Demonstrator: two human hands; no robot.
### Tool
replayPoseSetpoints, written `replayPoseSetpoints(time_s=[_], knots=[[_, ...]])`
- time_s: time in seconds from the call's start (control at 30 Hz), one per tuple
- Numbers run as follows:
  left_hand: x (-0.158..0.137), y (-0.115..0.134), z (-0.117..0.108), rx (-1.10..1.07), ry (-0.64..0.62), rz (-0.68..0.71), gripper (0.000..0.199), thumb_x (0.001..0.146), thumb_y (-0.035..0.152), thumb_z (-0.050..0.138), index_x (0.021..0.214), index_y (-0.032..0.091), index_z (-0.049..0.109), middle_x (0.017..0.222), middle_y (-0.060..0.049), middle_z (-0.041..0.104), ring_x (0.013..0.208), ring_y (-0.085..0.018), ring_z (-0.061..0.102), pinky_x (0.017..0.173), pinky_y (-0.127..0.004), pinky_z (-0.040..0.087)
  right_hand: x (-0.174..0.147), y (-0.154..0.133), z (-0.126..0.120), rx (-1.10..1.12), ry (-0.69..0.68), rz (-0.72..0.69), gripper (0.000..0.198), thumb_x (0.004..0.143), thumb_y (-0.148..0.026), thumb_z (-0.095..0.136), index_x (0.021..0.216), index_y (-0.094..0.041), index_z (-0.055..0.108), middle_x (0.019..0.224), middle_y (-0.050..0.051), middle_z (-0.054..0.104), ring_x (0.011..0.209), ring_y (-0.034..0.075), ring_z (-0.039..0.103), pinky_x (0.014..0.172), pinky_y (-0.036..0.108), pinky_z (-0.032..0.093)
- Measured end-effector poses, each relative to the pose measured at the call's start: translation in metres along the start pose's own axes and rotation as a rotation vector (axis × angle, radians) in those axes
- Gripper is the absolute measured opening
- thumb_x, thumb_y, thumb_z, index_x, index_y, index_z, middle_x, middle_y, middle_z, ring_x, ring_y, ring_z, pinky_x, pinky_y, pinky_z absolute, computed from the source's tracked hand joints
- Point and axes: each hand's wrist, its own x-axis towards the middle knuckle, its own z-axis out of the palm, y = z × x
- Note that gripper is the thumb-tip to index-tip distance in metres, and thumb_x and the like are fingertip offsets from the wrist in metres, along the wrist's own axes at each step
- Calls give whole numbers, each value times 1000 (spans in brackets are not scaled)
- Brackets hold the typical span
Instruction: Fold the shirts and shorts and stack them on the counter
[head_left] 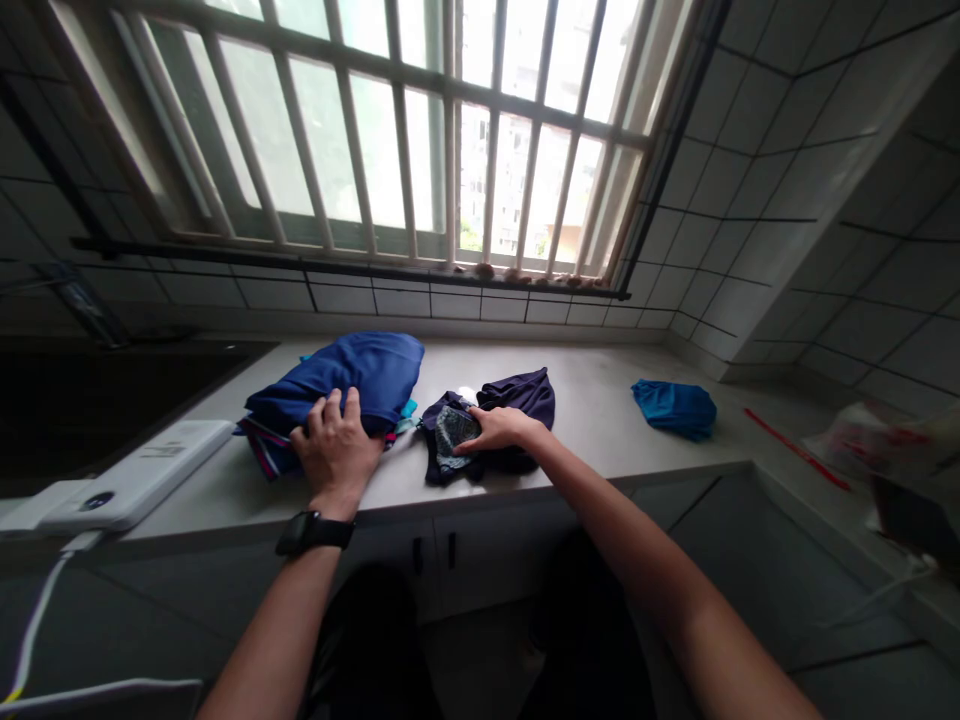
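Touching the left hand [341, 455], blue fabric [352, 365] bulges, seemingly smooth.

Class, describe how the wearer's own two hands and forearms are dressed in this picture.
The left hand is gloveless, with a black, squarish watch strapped at the wrist. The right hand is gloveless too, its wrist unadorned. No sleeve covers either visible forearm.

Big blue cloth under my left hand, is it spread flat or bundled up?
Bundled up: the blue cloth makes a rounded mound on the counter under your left hand, striped fabric showing at its lower edge.
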Motion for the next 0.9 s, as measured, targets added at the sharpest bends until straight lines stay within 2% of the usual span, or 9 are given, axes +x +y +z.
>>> replayPoseSetpoints(time_s=[0.1, 0.27, 0.37, 0.5, 0.57, 0.7, 0.73, 0.8, 0.9], knots=[[-1, 0, -3, -13, -27, 9, 73, 95, 40, 50, 163, 21, 36, 166, -19, 42, 149, -38, 36, 109, -61, 35, 3, -19, 12, -30, 71, 98, 92, 91, -81, 53, 161, -21, 44, 140, 19, 69, 129, 37, 67, 102, 42, 54], [-1, 7, -3, 59, -10, -15, 72, 92, 33, 54, 158, 8, 43, 162, -27, 45, 148, -41, 39, 111, -59, 34, 0, -40, 24, -22, 168, 176, 72, 101, -67, 48, 153, -18, 53, 136, 22, 70, 127, 33, 68, 98, 38, 55], [-1, 9, -3, 81, -10, -20, 72, 92, 34, 56, 159, 10, 43, 162, -25, 44, 149, -41, 38, 113, -56, 34, -1, -36, 28, 16, 177, 150, 56, 105, -52, 47, 149, -20, 57, 137, 20, 70, 126, 32, 69, 98, 38, 55], [0, 7, 0, 83, 2, -17, 70, 94, 36, 54, 158, 9, 45, 161, -25, 46, 148, -41, 39, 113, -56, 35, -7, -9, 17, 166, 187, 26, 41, 103, -40, 53, 139, -26, 65, 136, 11, 73, 123, 30, 70, 93, 34, 55], [1, 6, 3, 85, 24, -16, 70, 94, 37, 55, 157, 9, 47, 160, -25, 47, 147, -41, 40, 112, -57, 36, -13, 6, 3, 269, 366, 0, 34, 102, -39, 55, 129, -25, 70, 126, 9, 76, 115, 28, 72, 90, 33, 54], [3, 3, 10, 100, 62, -25, 69, 91, 35, 59, 154, 10, 50, 159, -24, 50, 145, -41, 43, 113, -56, 37, -22, 32, -29, 464, 1210, -7, 36, 108, -36, 40, 118, -18, 69, 107, 11, 75, 100, 24, 69, 89, 35, 52], [3, 2, 12, 100, 65, -25, 68, 90, 34, 60, 154, 10, 51, 159, -24, 50, 145, -41, 43, 113, -56, 37, -23, 38, -35, 489, 1340, -1, 36, 109, -35, 37, 116, -17, 69, 105, 11, 74, 98, 23, 67, 89, 35, 51], [3, 1, 13, 92, 66, -18, 68, 90, 33, 60, 154, 10, 51, 159, -24, 50, 145, -42, 43, 113, -56, 37, -23, 50, -40, 498, 1387, 33, 33, 108, -33, 39, 107, -18, 69, 99, 9, 71, 93, 22, 65, 87, 34, 50], [3, 0, 15, 80, 72, -10, 69, 90, 33, 60, 154, 10, 50, 159, -24, 50, 146, -42, 42, 113, -56, 37, -22, 68, -33, 462, 1274, 48, 28, 104, -31, 48, 95, -19, 72, 91, 7, 68, 87, 22, 63, 85, 33, 49]])
